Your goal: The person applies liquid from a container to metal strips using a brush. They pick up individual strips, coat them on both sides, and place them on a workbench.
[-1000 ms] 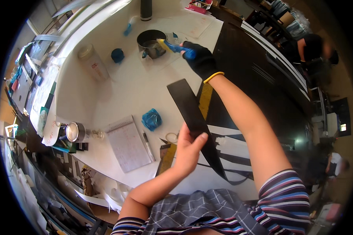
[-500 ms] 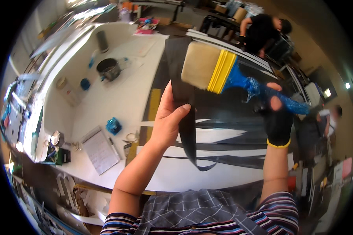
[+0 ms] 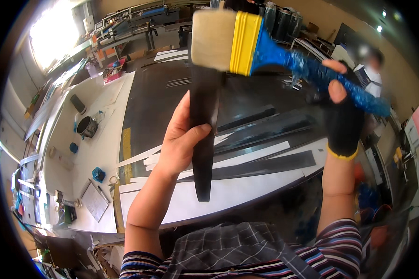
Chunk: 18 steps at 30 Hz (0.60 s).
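A long dark strip (image 3: 204, 100) hangs upright in my bare left hand (image 3: 184, 137), the thumb pressed across its face. My right hand (image 3: 342, 109), in a black fingerless glove with a yellow cuff, grips a wide paintbrush (image 3: 274, 51) by its handle, which is wrapped in blue plastic. The brush has pale bristles and a yellow band, and points left. Its bristles overlap the upper end of the strip; whether they touch it I cannot tell. Below lie several white and dark strips (image 3: 260, 156) on the dark tabletop (image 3: 158, 107).
On the white surface at left are a dark pot (image 3: 87, 126), a crumpled blue wad (image 3: 98, 175), a notepad with a pen (image 3: 94, 200) and a roll of tape (image 3: 113, 180). A person (image 3: 370, 74) is at the far right. Racks (image 3: 135, 28) line the back.
My view has swung to the right, and the pot and notepad sit further left. The brush is higher in view, and the strip hangs straighter. Both hands keep their holds.
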### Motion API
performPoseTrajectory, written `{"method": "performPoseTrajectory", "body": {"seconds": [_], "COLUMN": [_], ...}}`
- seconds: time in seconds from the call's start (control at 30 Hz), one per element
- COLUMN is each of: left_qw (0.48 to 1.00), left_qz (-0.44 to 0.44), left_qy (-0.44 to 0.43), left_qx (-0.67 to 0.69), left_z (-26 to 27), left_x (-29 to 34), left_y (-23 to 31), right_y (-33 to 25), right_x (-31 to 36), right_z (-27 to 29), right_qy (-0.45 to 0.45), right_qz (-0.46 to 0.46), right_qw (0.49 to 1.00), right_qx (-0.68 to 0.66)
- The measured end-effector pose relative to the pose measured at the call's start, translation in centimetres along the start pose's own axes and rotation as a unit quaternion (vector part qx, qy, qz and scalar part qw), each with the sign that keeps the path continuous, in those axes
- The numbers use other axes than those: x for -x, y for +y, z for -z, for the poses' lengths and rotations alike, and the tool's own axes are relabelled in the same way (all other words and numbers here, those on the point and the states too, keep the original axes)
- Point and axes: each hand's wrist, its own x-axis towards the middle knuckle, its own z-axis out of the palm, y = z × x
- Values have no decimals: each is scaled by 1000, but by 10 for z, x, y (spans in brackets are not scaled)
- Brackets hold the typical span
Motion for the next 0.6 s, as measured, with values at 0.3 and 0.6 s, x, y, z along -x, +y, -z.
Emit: {"method": "performPoseTrajectory", "body": {"seconds": [0.3, 0.6], "left_qw": [989, 941], "left_qz": [-6, 45], "left_qy": [-125, -213], "left_qx": [81, 260], "left_z": [-54, -52], "left_x": [-27, -52], "left_y": [9, 42], "right_y": [-9, -30], "right_x": [28, 74], "right_z": [71, 55], "right_qy": [63, 72], "right_qz": [22, -12], "right_qw": [997, 995], "right_qx": [37, 74]}}
